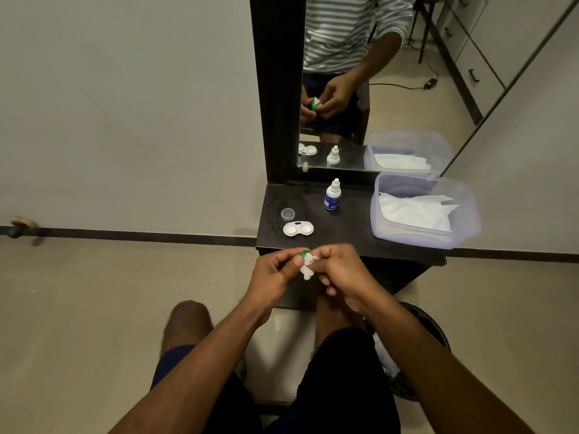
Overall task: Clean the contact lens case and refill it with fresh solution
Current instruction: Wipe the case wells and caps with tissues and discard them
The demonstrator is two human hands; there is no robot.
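The white contact lens case [298,229] lies uncapped on the dark shelf [351,233], both wells facing up. A grey cap [287,214] rests just behind it. A small solution bottle [332,195] with a blue label stands upright further back. In front of the shelf edge, my left hand [277,270] pinches a green cap [304,253]. My right hand [341,274] presses a small white tissue piece [307,269] against that cap. Both hands touch each other above my knees.
A clear plastic tub [470,214] with white tissues sits on the shelf's right side. A mirror [391,89] rises behind the shelf. A dark bin [435,327] with crumpled tissue stands on the floor by my right leg.
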